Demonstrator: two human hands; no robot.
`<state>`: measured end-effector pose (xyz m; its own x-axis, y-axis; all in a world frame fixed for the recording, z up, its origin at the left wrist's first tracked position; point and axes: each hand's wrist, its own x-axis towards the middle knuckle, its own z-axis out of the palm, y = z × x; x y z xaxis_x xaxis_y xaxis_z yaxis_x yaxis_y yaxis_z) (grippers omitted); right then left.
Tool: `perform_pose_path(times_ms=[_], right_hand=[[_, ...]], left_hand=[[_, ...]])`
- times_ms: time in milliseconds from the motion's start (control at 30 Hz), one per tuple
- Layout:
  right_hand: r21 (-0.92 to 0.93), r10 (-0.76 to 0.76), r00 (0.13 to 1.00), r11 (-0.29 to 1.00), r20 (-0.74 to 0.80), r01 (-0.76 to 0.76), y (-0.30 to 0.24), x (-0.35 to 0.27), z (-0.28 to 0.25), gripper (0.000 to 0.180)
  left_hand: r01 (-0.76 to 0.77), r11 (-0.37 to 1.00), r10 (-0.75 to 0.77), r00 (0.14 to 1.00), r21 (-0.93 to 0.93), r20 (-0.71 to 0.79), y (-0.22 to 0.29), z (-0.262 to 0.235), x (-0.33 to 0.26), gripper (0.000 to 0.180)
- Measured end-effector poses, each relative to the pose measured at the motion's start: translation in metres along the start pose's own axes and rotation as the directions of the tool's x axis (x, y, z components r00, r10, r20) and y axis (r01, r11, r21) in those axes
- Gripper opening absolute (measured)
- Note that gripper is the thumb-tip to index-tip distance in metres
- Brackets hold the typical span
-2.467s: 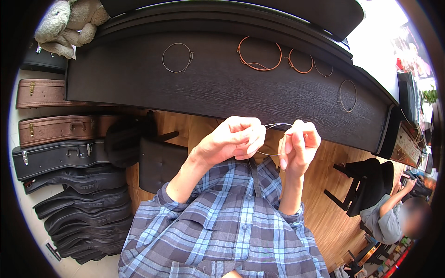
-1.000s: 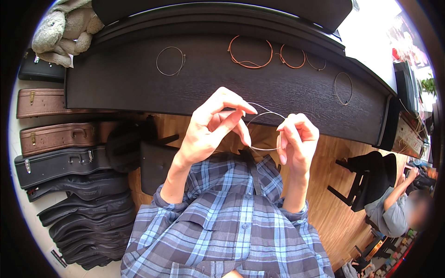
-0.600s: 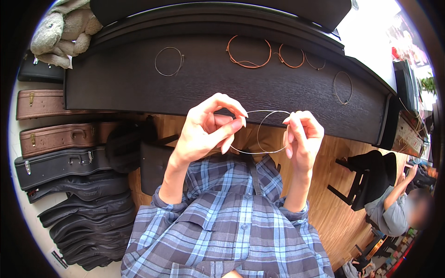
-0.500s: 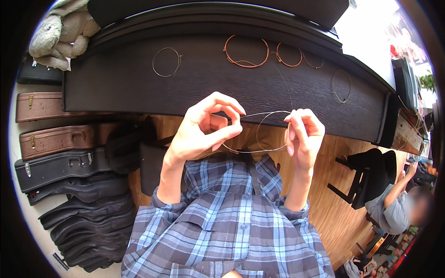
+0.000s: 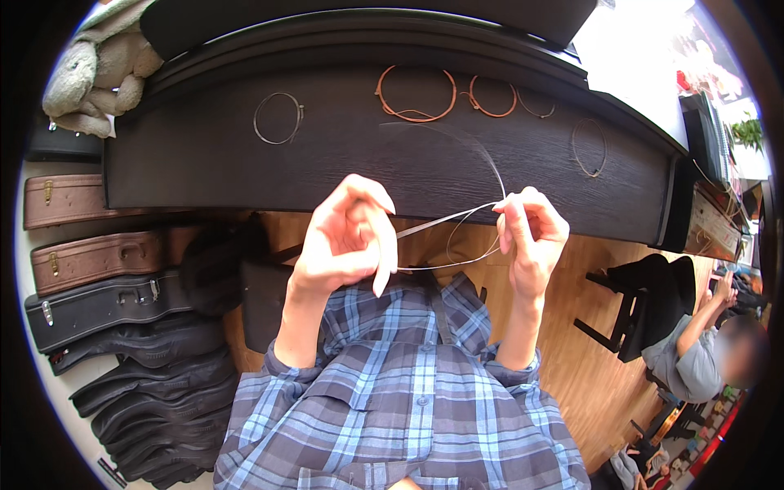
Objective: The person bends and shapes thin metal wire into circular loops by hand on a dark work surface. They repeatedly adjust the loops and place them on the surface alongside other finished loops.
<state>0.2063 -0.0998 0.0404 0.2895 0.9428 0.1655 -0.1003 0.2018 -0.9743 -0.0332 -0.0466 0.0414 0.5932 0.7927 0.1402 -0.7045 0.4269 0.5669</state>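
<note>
I hold a thin silvery wire string (image 5: 445, 220) stretched roughly left to right between my hands, its long axis tilting up toward the right, above my plaid shirt. My left hand (image 5: 347, 237) pinches one end, index finger extended; my right hand (image 5: 531, 237) pinches the looped part. Beyond lies a dark wooden piano top (image 5: 343, 163) carrying a coiled copper-coloured string (image 5: 415, 94).

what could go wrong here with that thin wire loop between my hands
The thin wire is held only by fingertip pinches of the left hand and right hand, so the springy loop might slip and uncoil. Its free end arcs up over the dark tabletop and may whip back. It could also snag the coiled copper strings lying there.
</note>
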Motion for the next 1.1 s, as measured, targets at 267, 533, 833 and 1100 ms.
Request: perform_pose_path(times_ms=[267,533,833,1100], right_hand=[[-0.164,-0.179,0.978,0.973,-0.108,0.160,-0.009,-0.006,-0.010,0.007],[-0.315,-0.308,0.942,0.915,-0.135,0.254,-0.010,-0.007,-0.015,0.008],[-0.481,-0.282,0.958,0.849,-0.061,0.219,-0.009,-0.001,-0.006,0.004],[-0.410,-0.164,0.965,0.910,-0.206,0.067,0.006,0.006,-0.012,0.003]], left_hand=[[0.129,0.710,-0.191,0.981,0.693,0.014,0.022,0.011,-0.009,0.042],[0.120,0.629,-0.200,0.980,0.768,0.011,0.045,0.004,-0.019,0.022],[-0.174,0.985,0.168,0.960,0.007,0.223,0.012,-0.018,-0.016,0.078],[0.061,0.810,0.053,0.983,0.583,-0.176,0.023,-0.010,-0.010,0.035]])
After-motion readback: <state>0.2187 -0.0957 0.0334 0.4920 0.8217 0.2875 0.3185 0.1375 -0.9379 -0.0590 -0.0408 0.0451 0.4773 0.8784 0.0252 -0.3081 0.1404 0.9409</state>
